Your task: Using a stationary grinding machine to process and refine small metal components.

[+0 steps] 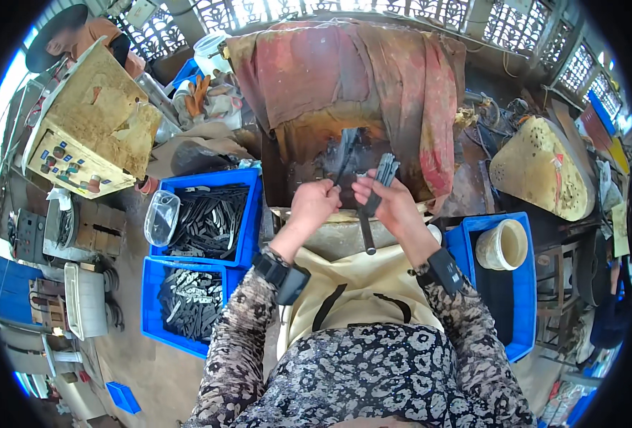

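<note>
My left hand (314, 208) is closed in a pinch on the lower end of a dark flat metal piece (346, 148), whose wider end points up and away. Close beside it, my right hand (394, 203) has its fingers wrapped round a bundle of grey flat metal strips (386, 170). A dark bar (367, 234) sticks out below that hand toward me; whether it belongs to the bundle I cannot tell. Both hands are over the near edge of a dark, stained box-like work area (301, 164), hung with a reddish-brown cloth (316, 68).
At left, two blue crates (250, 214) (187, 335) hold many dark metal strips; a clear plastic tub (162, 217) rests on one. A blue crate (524, 314) at right carries a whitish bucket (493, 250). A control cabinet (94, 128) and another person (105, 36) are far left.
</note>
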Demonstrator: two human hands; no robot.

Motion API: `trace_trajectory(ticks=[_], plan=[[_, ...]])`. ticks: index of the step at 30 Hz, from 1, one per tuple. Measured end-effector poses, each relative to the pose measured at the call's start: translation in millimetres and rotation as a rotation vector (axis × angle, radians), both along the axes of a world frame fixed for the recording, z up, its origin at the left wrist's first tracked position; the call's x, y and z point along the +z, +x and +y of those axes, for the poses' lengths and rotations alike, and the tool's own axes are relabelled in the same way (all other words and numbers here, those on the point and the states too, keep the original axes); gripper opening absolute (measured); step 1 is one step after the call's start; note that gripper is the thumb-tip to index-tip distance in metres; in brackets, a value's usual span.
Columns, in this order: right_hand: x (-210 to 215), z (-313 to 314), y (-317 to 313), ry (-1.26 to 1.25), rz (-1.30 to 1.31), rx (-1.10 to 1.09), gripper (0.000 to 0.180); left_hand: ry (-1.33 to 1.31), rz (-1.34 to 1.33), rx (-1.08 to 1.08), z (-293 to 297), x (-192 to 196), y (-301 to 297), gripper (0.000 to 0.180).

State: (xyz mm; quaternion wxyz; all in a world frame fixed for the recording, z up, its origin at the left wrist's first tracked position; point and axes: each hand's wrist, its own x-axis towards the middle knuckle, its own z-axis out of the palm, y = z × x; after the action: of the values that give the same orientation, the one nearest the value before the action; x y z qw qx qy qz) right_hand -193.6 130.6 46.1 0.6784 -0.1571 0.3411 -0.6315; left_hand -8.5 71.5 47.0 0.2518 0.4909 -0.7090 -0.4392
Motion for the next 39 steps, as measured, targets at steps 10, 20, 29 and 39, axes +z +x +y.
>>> trace_trajectory(ticks=[10, 20, 29, 39], plan=[[-14.8, -5.9, 31.1, -0.099, -0.068, -0.05, 0.024, -0.625, -0.335, 0.078, 49.0, -8.5, -18.4, 0.012], [-11.8, -1.3, 21.5, -0.039, -0.063, 0.064, 0.025, -0.646, -0.225, 0.163, 57.2, 2.5, -9.8, 0.013], [-16.0, 1.0, 34.0, -0.081, 0.125, -0.044, 0.034, -0.57, -0.344, 0.042, 82.7, -1.7, -18.7, 0.016], [-13.0, 2.9, 35.7, -0.04, 0.322, -0.035, 0.029, -0.334, -0.393, 0.042, 61.7, -12.4, 52.0, 0.027]])
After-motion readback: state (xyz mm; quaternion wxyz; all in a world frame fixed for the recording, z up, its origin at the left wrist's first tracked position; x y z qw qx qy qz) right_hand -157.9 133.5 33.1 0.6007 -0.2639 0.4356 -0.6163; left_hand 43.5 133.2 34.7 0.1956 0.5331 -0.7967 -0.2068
